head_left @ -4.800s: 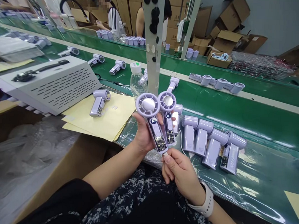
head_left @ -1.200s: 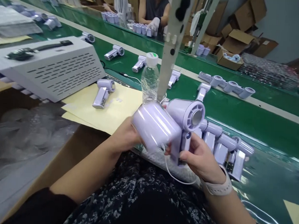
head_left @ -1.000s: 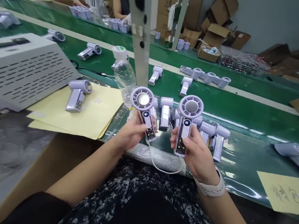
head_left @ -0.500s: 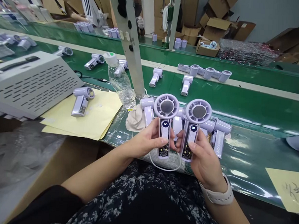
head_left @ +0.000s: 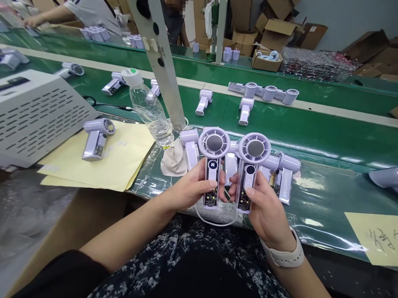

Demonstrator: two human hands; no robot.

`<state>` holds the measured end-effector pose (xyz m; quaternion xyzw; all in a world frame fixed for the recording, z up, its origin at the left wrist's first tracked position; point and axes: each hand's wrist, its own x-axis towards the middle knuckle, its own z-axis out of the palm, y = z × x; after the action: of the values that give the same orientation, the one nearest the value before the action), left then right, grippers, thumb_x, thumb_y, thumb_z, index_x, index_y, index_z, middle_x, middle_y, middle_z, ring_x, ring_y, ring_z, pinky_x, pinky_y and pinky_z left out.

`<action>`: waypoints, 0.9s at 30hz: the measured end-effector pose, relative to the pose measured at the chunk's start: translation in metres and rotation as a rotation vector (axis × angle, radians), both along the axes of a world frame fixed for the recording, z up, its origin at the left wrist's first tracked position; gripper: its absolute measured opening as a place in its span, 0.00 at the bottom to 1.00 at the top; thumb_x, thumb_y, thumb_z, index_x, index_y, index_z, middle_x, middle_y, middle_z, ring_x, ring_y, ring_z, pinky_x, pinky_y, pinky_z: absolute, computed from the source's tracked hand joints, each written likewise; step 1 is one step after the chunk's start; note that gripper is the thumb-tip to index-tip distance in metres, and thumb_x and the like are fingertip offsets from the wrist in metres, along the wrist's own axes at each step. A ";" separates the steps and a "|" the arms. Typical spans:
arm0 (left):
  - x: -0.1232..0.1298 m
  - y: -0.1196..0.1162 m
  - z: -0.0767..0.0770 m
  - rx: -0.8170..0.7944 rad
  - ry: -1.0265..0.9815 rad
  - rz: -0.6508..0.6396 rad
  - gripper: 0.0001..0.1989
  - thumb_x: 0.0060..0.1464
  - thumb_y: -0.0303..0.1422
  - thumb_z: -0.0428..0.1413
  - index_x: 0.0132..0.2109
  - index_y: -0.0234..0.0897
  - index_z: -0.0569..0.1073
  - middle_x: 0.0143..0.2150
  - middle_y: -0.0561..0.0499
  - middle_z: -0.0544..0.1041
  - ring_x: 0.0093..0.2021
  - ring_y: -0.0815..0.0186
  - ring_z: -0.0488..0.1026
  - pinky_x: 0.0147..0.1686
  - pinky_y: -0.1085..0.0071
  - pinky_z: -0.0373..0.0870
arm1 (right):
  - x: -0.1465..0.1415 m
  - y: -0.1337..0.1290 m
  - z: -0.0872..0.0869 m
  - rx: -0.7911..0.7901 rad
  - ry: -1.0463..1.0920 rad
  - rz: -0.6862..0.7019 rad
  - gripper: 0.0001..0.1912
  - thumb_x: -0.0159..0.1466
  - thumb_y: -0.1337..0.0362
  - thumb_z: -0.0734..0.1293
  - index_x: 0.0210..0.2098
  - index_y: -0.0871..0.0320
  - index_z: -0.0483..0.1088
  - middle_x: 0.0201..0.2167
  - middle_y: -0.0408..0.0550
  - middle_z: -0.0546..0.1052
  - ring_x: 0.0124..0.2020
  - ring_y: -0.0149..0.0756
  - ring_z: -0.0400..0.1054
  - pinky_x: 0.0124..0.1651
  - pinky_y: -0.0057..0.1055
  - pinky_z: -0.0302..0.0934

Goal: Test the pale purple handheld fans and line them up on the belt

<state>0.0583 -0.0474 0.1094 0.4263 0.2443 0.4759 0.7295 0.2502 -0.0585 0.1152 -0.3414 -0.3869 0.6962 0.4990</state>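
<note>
Fingers of the left hand (head_left: 195, 186) clasped the left fan (head_left: 212, 173), and the right hand (head_left: 269, 210) gripped the right fan (head_left: 249, 179), both above the bench (head_left: 318, 198). The left display (head_left: 212, 165) had switched from 82 to 20, the right display (head_left: 250, 169) gone dark, perhaps from button presses. Beyond, more fans (head_left: 204, 102) lay on the green belt (head_left: 222, 107), cartons (head_left: 277, 34) behind.

Forearms (head_left: 129, 234) converging, left hand (head_left: 197, 187) and right hand (head_left: 269, 209) close together, fingers (head_left: 233, 180) curled; thumbs (head_left: 206, 185) pointing inward
</note>
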 end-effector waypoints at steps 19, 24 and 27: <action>-0.005 -0.001 -0.001 0.041 0.052 0.081 0.14 0.59 0.37 0.62 0.46 0.39 0.66 0.39 0.53 0.72 0.32 0.67 0.75 0.39 0.61 0.79 | -0.001 0.002 -0.010 -0.008 -0.054 -0.019 0.15 0.67 0.51 0.70 0.47 0.53 0.70 0.37 0.46 0.78 0.31 0.36 0.73 0.33 0.35 0.70; -0.004 -0.002 -0.003 -0.048 0.037 0.099 0.16 0.56 0.38 0.63 0.45 0.39 0.65 0.38 0.54 0.71 0.30 0.67 0.74 0.35 0.61 0.79 | -0.002 0.002 -0.008 -0.034 -0.028 -0.006 0.14 0.65 0.51 0.70 0.42 0.54 0.70 0.37 0.47 0.78 0.30 0.37 0.72 0.31 0.37 0.70; -0.004 -0.002 -0.004 -0.086 0.055 0.133 0.17 0.54 0.37 0.63 0.47 0.39 0.66 0.36 0.53 0.72 0.29 0.66 0.73 0.33 0.61 0.79 | -0.003 0.002 -0.007 -0.049 -0.020 -0.004 0.13 0.65 0.53 0.70 0.43 0.53 0.69 0.36 0.46 0.77 0.27 0.36 0.71 0.28 0.36 0.68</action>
<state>0.0545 -0.0495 0.1050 0.3902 0.3122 0.5007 0.7068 0.2477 -0.0566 0.1080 -0.3612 -0.3739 0.7011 0.4881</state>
